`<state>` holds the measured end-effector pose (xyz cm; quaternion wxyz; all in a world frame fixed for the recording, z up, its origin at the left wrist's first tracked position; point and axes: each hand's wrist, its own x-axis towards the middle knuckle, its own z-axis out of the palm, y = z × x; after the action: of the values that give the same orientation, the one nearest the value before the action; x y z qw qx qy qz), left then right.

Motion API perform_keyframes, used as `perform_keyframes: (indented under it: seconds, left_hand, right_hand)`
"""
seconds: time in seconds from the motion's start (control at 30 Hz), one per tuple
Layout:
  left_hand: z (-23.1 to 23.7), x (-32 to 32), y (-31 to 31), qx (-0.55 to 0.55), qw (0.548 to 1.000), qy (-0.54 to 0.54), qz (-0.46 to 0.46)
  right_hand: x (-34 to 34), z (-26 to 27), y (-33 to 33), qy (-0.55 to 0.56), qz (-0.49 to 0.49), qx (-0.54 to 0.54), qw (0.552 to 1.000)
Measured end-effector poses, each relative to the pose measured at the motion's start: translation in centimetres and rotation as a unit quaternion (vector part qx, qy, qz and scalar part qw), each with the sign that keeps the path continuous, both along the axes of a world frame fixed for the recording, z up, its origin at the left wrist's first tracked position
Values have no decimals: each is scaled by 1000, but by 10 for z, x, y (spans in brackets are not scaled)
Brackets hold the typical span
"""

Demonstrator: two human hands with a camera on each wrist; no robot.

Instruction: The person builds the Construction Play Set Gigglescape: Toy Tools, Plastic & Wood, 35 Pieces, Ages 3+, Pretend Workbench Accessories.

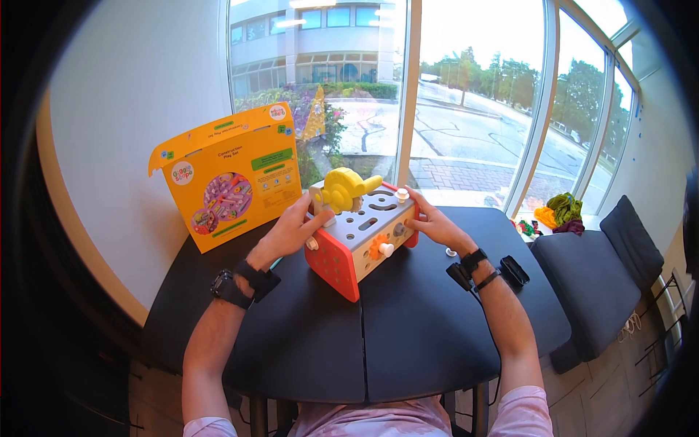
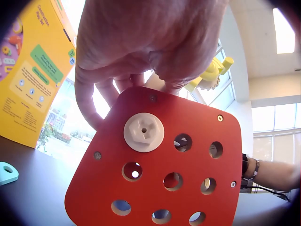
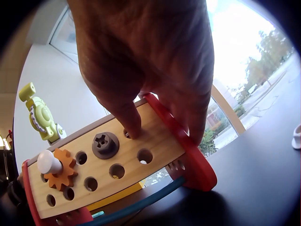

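Note:
A toy workbench (image 1: 362, 222) with a grey top, wooden front and red end panels (image 2: 149, 193) stands on the table between both hands. My left hand (image 1: 290, 231) grips its left end, the fingers reaching behind the red panel in the left wrist view. My right hand (image 1: 435, 224) holds the right end, thumb on the wooden front and fingers over the red panel. A yellow toy circular saw (image 1: 341, 188) sits on top beside the left hand. On the front are an orange gear (image 3: 63, 170) with a white bolt (image 3: 49, 162) and a grey screw (image 3: 105, 145). A white nut (image 2: 144, 133) shows on the left panel.
Behind on the left stands a yellow play set box (image 1: 237, 175). A small white piece (image 1: 451, 253) and a black case (image 1: 515, 271) lie right of the workbench. A turquoise piece (image 2: 6, 173) lies at the left. Windows rise behind the black table (image 1: 306, 342).

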<state>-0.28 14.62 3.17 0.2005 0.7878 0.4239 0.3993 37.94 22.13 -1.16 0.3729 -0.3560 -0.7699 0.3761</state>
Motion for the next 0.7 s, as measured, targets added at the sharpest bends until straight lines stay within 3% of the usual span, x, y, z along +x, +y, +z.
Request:
perform_keyframes:
  seconds: [0.13, 0.23, 0.33, 0.43, 0.53, 0.57, 0.7]
  left_hand:
    - [1, 0, -2, -8, 1000, 1, -2]
    - [3, -16, 5, -117, 992, -13, -33]
    - [-2, -33, -4, -180, 974, -126, -57]
    - [-39, -81, 23, -138, 990, -1, 36]
    - [-57, -108, 19, -126, 931, 282, 193]
    - [-66, -113, 17, -137, 910, 310, 237]
    - [-85, -125, 17, -177, 888, 339, 255]
  right_hand:
    - [0, 5, -4, -18, -6, -14, 1000]
    - [-1, 27, -26, -37, -41, -48, 997]
    - [14, 38, -33, -61, -72, -81, 992]
    - [38, 34, -33, -79, -72, -70, 992]
    - [53, 32, -39, -113, -91, -72, 987]
    - [56, 32, -41, -120, -100, -75, 985]
    - [67, 29, -46, -118, -107, -79, 984]
